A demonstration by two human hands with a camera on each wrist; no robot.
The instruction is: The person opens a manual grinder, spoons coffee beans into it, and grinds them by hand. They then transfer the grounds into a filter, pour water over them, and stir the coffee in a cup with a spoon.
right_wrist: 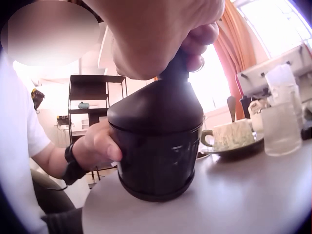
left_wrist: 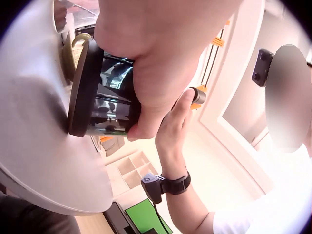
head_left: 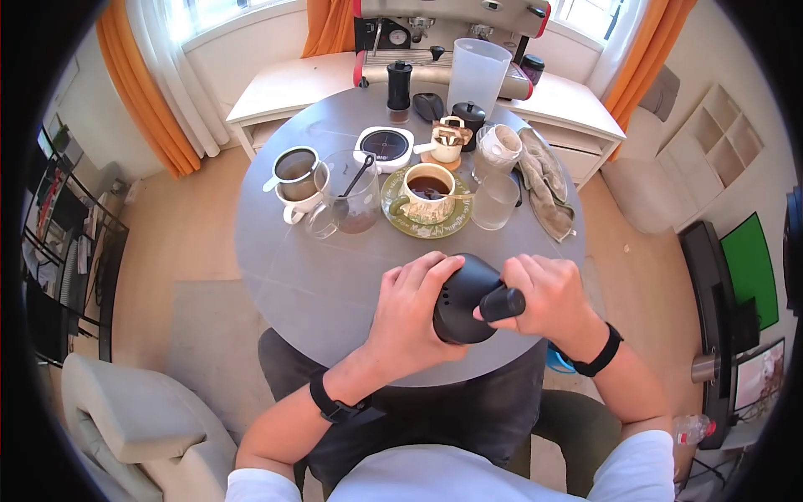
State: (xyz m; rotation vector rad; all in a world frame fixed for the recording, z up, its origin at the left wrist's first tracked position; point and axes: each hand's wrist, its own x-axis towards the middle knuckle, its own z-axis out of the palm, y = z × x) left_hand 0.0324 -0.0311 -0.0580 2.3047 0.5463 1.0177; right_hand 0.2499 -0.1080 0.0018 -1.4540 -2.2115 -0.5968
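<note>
Over the near part of the round grey table is a black canister with a sloping top and small holes in it. Its side looks glossy and partly see-through in the left wrist view, above a wide black base. The left hand grips the canister round its body, fingers on the far side. At the top, the right hand curls its fingers round the handle, whose black knob shows beside the thumb. In the right wrist view the canister stands upright, its base close over the tabletop.
Beyond the hands, a patterned cup of dark liquid stands on a green saucer. Around it are a glass pitcher with a black spoon, a clear glass, a strainer on a mug, a white scale and a crumpled cloth.
</note>
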